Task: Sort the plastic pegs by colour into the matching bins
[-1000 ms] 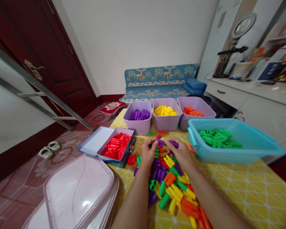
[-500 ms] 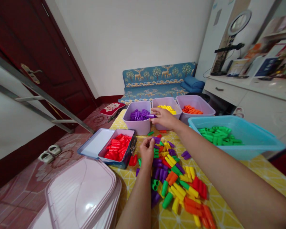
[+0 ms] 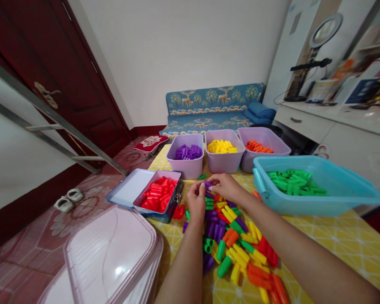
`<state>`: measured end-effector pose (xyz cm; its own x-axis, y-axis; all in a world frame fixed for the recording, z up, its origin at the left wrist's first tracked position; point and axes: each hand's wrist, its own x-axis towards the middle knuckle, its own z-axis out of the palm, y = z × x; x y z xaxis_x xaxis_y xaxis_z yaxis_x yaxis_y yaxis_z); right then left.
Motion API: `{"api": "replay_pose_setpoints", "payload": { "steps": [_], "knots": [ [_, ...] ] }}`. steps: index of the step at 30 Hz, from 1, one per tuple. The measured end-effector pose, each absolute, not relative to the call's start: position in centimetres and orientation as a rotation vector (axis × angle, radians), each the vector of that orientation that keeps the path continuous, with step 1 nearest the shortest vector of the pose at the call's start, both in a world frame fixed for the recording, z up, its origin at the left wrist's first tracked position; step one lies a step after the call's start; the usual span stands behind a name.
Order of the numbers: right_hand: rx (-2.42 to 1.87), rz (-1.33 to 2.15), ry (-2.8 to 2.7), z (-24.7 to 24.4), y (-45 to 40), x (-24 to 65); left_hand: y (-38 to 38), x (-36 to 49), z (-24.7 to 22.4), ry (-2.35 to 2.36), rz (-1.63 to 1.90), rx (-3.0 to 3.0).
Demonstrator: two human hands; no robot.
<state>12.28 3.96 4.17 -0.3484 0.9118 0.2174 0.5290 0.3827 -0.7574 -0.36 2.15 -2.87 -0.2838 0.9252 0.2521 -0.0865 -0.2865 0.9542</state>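
Observation:
Above the far end of a mixed pile of tube-shaped plastic pieces (image 3: 237, 253), my left hand (image 3: 196, 198) pinches a purple plastic piece (image 3: 208, 185). My right hand (image 3: 226, 186) meets it from the other side, its fingertips closed on the same piece. The pile is purple, green, yellow, orange and red. Behind the hands, a lilac bin (image 3: 190, 169) contains purple pieces (image 3: 188, 152), and a second lilac bin (image 3: 224, 162) contains yellow pieces (image 3: 221, 146).
Orange pieces (image 3: 259, 146) lie in a third lilac bin (image 3: 266, 158). A blue tub (image 3: 319, 202) at right has green pieces (image 3: 293, 181). Red pieces (image 3: 160, 194) fill an open hinged box (image 3: 172, 207) at left, beside stacked lids (image 3: 110, 253). The yellow tablecloth (image 3: 345, 249) lies underneath.
My right hand has come back from beside the purple bin to my left hand. The purple piece it held there is gone from its fingers. My left hand stays above the pile.

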Motion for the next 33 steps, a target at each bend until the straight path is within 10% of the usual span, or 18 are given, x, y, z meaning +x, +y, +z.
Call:
{"api": "replay_pose_setpoints", "payload": {
  "steps": [25, 33],
  "knots": [
    [-1.241, 0.985, -1.455, -4.7, 0.9, 15.6, 5.5, 0.3, 0.0, 1.841, 0.413, 2.286],
    [-1.183, 1.049, -1.248, -4.3, 0.8, 15.3, 6.8, 1.0, -0.3, 1.914, 0.549, 2.087]
  ]
}}
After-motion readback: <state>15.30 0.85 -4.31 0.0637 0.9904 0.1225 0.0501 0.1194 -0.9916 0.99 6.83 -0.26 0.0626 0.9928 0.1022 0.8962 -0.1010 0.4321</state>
